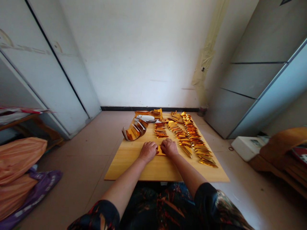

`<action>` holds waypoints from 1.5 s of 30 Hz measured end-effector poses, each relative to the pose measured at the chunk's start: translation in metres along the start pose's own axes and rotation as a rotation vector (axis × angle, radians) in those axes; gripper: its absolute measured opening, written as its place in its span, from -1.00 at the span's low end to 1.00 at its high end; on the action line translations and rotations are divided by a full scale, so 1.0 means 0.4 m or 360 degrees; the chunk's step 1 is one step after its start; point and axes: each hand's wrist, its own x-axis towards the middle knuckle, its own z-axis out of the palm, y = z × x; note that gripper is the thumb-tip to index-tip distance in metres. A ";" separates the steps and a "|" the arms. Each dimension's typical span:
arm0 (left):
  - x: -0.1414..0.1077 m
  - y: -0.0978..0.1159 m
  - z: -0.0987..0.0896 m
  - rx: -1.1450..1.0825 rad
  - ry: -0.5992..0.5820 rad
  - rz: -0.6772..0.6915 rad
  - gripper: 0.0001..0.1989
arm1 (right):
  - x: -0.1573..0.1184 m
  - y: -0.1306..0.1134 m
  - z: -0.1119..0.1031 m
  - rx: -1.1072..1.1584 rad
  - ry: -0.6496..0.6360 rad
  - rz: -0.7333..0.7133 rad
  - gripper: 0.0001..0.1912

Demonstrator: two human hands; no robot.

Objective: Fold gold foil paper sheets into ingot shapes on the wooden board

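Note:
A small piece of gold foil paper (160,150) lies on the wooden table between my hands. My left hand (148,151) has its fingers curled over the left end of the paper. At the other end, my right hand (169,148) is closed on it in the same way. Just beyond my hands is a short row of folded gold foil pieces (160,130). To the right, a long row of folded gold pieces (195,135) runs along the table's edge, with another row (176,127) beside it. My fingertips are partly hidden.
A curled stack of gold foil sheets (135,130) sits at the table's (124,166) left side, near a white crumpled item (145,118). A grey refrigerator (249,80) stands right, a white box (248,147) beside it. Orange and purple bags (21,179) lie left.

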 end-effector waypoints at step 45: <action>-0.036 -0.066 -0.005 -0.0115 -0.0315 0.0117 -0.64 | -0.116 -0.049 -0.019 -0.0233 -0.0075 -0.0834 -0.75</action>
